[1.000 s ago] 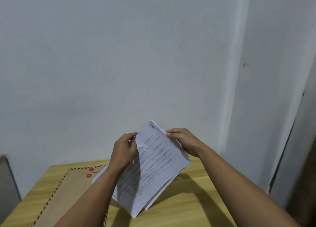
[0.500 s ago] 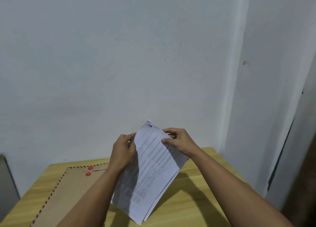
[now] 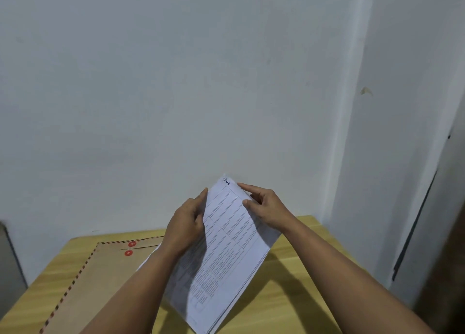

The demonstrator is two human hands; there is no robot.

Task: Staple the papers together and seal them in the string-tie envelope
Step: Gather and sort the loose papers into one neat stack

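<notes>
Holding a stack of printed papers [image 3: 226, 245] tilted above a wooden table [image 3: 289, 296], a person grips the sheets near their far corner with both hands. The left hand [image 3: 187, 220] curls round the stack's left edge, thumb on the printed face; the right hand [image 3: 266, 208] pinches the right edge between thumb and fingers. The far corner of the papers, marked with a handwritten numeral, points up toward a plain white wall [image 3: 176, 82], while the near corner hangs low over the tabletop, clear of it as far as can be seen. A brown envelope [image 3: 100, 283] with a red-and-dark striped border lies flat on the left part of the table, partly under the left forearm, its two red string-tie discs [image 3: 130, 248] near its far edge; whether anything is inside cannot be told. Bare wood shows to the right of the papers, up to the table's right edge beside the wall corner.
</notes>
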